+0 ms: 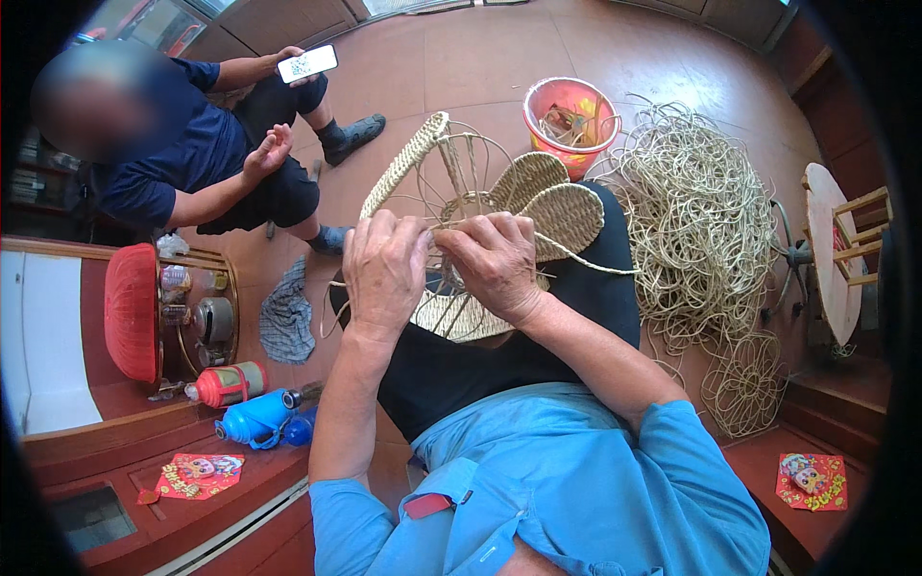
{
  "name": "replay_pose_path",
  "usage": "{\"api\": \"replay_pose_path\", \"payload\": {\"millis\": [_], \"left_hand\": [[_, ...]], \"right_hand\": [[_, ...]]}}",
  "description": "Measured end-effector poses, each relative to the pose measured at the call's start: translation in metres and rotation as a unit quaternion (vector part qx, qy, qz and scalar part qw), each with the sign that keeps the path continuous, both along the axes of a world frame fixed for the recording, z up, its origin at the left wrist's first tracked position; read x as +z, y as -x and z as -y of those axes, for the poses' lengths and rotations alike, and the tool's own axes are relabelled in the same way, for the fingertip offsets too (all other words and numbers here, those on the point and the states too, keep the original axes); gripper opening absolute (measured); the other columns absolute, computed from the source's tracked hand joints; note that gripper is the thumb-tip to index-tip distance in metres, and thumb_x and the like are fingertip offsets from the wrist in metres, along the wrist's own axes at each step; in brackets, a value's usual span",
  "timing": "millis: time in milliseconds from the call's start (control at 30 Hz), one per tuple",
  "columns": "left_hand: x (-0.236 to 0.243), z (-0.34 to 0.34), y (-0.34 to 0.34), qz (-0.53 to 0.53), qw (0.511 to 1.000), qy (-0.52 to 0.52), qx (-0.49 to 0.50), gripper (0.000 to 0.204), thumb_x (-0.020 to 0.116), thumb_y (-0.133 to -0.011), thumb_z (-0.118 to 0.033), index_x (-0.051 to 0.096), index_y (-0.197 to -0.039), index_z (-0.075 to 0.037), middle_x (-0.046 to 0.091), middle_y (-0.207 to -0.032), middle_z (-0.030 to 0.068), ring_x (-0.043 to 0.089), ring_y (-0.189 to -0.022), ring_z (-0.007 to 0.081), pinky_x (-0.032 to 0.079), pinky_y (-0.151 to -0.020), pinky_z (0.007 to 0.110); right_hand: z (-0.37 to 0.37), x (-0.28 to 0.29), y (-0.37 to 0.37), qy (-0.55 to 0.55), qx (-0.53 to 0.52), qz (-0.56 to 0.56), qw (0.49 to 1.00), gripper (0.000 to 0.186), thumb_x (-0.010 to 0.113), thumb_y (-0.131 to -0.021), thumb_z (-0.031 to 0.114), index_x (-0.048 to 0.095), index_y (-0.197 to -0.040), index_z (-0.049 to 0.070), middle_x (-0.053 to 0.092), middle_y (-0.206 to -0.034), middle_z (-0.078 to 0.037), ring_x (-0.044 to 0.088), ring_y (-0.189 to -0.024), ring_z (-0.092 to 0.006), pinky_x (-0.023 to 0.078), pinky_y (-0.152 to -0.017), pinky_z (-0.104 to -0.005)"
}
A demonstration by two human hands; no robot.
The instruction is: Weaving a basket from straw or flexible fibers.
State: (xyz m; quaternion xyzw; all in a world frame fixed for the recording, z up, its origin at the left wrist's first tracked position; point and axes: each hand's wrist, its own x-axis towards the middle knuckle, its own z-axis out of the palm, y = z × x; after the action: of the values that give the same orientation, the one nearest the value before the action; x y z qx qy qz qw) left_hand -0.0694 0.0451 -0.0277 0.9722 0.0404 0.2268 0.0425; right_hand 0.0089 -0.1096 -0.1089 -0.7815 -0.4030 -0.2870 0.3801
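A partly woven straw piece on a thin wire frame (473,144) rests across my lap. It has a thick braided rim on the left and rounded, petal-like woven panels (569,219) on the right. Over its middle, my left hand (382,274) and my right hand (495,261) meet with fingertips pinched together. A twisted straw cord (588,260) runs out from under my right hand toward the right. Both hands are closed on the cord by the frame; the exact pinch point is hidden by the fingers.
A big heap of loose straw cord (696,211) lies right on the floor, beside a red bucket (571,125) of scraps. At left, a seated person (182,144) holds a phone (307,64). Vacuum flasks (254,419), a cloth (287,317) and a round-topped table (826,254) stand or lie around.
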Motion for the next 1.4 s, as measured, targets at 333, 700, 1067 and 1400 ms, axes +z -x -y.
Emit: {"api": "replay_pose_path", "payload": {"millis": [333,700,1067,1400], "left_hand": [[-0.004,-0.099,0.082,0.03,0.985,-0.094,0.141,0.014,0.063,-0.105,-0.018,0.072,-0.101,-0.007,0.067,-0.099,0.0149,0.066,-0.097,0.0379,0.051,-0.09,0.052],[0.009,-0.27,0.207,-0.042,0.95,-0.035,0.307,0.028,0.071,-0.103,-0.023,0.079,-0.116,0.0,0.078,-0.115,0.0245,0.074,-0.112,0.0433,0.056,-0.099,0.052],[-0.021,-0.015,0.022,-0.033,0.996,0.073,0.03,0.014,0.077,-0.099,-0.022,0.071,-0.097,-0.009,0.067,-0.095,0.011,0.066,-0.098,0.0347,0.05,-0.088,0.049],[-0.008,-0.22,0.174,-0.021,0.968,-0.017,0.251,0.023,0.067,-0.102,-0.022,0.069,-0.088,-0.004,0.068,-0.088,0.0232,0.065,-0.088,0.0495,0.05,-0.081,0.061]], "right_hand": [[0.012,-0.006,0.001,0.02,-0.01,0.012,1.0,0.026,0.079,-0.085,0.02,0.077,-0.109,0.029,0.064,-0.099,0.01,0.061,-0.095,-0.0159,0.043,-0.086,-0.0387],[0.004,-0.008,-0.001,-0.005,-0.005,0.016,1.0,0.024,0.08,-0.086,0.022,0.077,-0.11,0.028,0.063,-0.099,0.009,0.061,-0.097,-0.0151,0.042,-0.089,-0.0385],[0.002,-0.009,0.002,0.009,-0.01,0.005,1.0,0.021,0.085,-0.088,0.021,0.077,-0.106,0.026,0.065,-0.097,0.006,0.063,-0.098,-0.0193,0.041,-0.089,-0.041],[0.011,0.0,0.002,-0.003,-0.02,0.006,1.0,0.018,0.086,-0.089,0.024,0.075,-0.103,0.024,0.063,-0.094,0.006,0.062,-0.093,-0.0187,0.041,-0.086,-0.0413]]}}
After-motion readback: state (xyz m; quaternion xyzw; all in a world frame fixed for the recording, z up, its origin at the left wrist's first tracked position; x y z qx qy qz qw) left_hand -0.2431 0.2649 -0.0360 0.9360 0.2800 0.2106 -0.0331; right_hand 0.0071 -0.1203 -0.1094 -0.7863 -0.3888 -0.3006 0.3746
